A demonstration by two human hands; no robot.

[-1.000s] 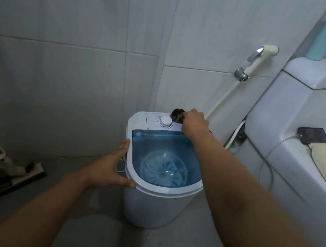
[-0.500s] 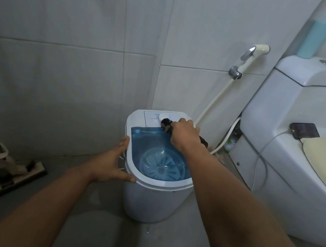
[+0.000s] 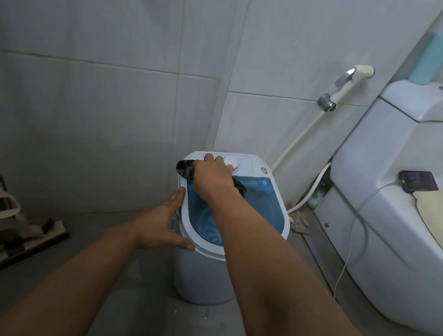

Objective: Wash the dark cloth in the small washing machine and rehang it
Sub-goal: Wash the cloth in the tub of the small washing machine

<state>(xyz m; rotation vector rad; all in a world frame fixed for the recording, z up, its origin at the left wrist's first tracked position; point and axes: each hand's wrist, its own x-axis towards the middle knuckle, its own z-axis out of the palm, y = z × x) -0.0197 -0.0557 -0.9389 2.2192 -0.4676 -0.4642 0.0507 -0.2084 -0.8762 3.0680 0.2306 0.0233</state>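
A small white washing machine with a translucent blue lid stands on the floor in the tiled corner. My right hand rests on its top at the back left, closed on a dark cloth whose ends stick out to the left and right of the hand. A white dial shows just behind my knuckles. My left hand is spread open against the machine's left rim, thumb along the front edge.
A white toilet fills the right side, with a dark phone and its cable on the ledge. A bidet sprayer hangs on the wall behind the machine. A flat mop leans at the left.
My right hand has slid the dark cloth from the right of the dial across the machine's top to its back left corner. My left hand stays on the left rim.
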